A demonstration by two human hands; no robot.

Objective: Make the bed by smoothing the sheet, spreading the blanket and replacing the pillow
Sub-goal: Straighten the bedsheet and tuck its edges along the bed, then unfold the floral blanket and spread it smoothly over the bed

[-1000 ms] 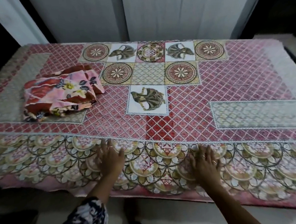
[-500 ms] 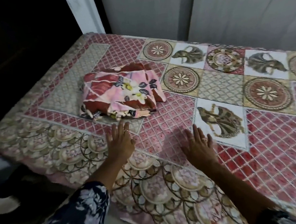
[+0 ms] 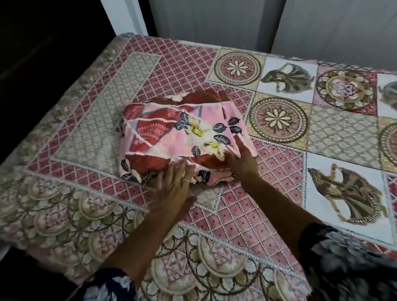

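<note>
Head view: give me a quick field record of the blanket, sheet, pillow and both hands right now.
blanket: folded blanket, pink floral, lying on the sheet near the bed's left end, not spread
sheet: patterned sheet, flat across the bed
pillow: none in view
left hand: left hand at the blanket's near edge, fingers straight, touching it
right hand: right hand at the near right corner, fingertips tucked into the folds; grip unclear

Both hands leave the sheet [image 3: 231, 208]: left hand [image 3: 172, 189] and right hand [image 3: 242, 161] now reach the folded blanket's [image 3: 180, 132] near edge.
</note>
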